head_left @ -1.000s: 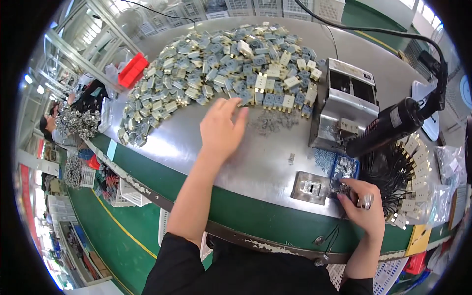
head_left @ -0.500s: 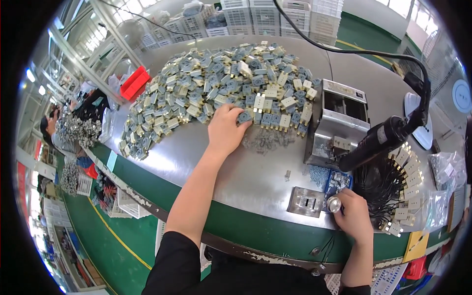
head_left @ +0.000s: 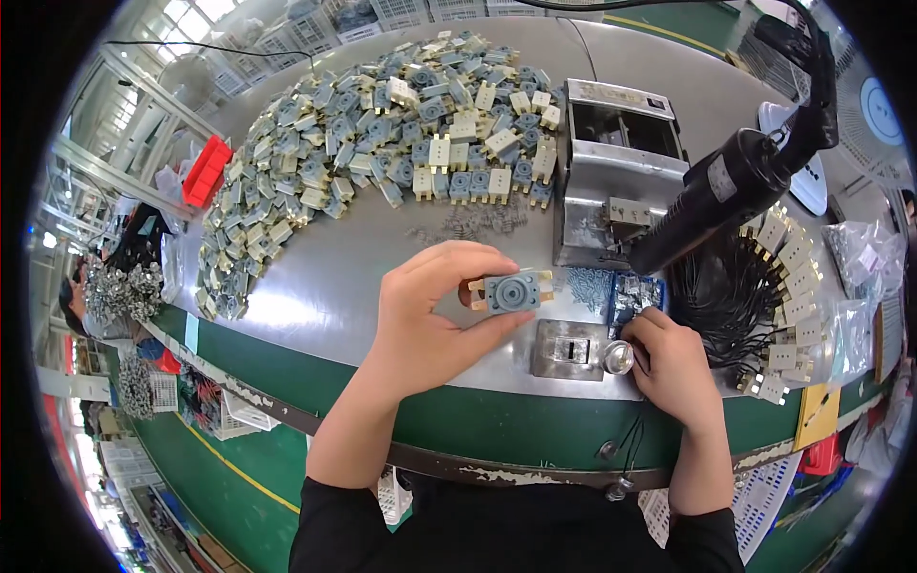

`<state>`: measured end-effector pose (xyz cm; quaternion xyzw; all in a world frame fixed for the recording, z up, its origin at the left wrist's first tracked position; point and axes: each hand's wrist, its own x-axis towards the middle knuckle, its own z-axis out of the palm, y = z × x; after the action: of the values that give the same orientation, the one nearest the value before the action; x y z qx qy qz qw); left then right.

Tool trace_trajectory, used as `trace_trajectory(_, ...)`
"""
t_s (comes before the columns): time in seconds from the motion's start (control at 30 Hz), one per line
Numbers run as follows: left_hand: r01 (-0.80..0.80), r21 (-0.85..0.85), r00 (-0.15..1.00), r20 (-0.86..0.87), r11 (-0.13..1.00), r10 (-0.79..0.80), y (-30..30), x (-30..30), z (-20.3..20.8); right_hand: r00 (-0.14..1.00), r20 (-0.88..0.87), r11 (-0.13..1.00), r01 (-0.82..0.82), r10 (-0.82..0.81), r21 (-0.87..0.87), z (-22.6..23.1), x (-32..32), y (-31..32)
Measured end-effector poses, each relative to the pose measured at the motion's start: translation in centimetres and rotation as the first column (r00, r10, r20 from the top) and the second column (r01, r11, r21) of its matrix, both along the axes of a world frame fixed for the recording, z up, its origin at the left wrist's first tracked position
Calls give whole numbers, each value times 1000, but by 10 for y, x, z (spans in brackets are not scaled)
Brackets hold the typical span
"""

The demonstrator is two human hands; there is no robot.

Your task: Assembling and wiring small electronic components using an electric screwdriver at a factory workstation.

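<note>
My left hand (head_left: 420,315) is raised over the near side of the metal tabletop, thumb and fingers shut on a grey terminal block (head_left: 512,292) with a round raised centre and brass-coloured tabs at its ends. Just right of it sits a small steel fixture (head_left: 554,355) with a slotted top and a round silver knob (head_left: 618,357). My right hand (head_left: 673,368) is curled beside the knob, at the near edge of a blue tray (head_left: 642,292) of small metal parts. Its fingertips are partly hidden; what they pinch cannot be made out.
A large heap of grey and cream terminal blocks (head_left: 382,134) covers the back left. Loose small metal pieces (head_left: 478,224) lie before it. A steel machine (head_left: 611,172) and a black cylindrical screwdriver (head_left: 712,205) stand at right, near blocks with black cables (head_left: 726,306). Blue screws (head_left: 585,286) lie alongside.
My left hand has come away from the heap toward me, carrying the terminal block over beside the fixture. My right hand has shifted slightly from the knob toward the blue tray. The view has shifted.
</note>
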<state>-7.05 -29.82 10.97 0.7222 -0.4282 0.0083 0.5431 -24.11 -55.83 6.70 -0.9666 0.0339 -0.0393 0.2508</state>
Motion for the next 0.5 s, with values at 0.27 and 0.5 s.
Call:
trace_trajectory(0.27,50,126,998,-43,991,-45,-27,-28,-52,1000,9,985,-2,0,171,10,-4,-9)
trace_trajectory(0.5,35,277,999,-24,960,-30,-41,-38,-78,997,72,969,9,-27,246,1,-5,-13)
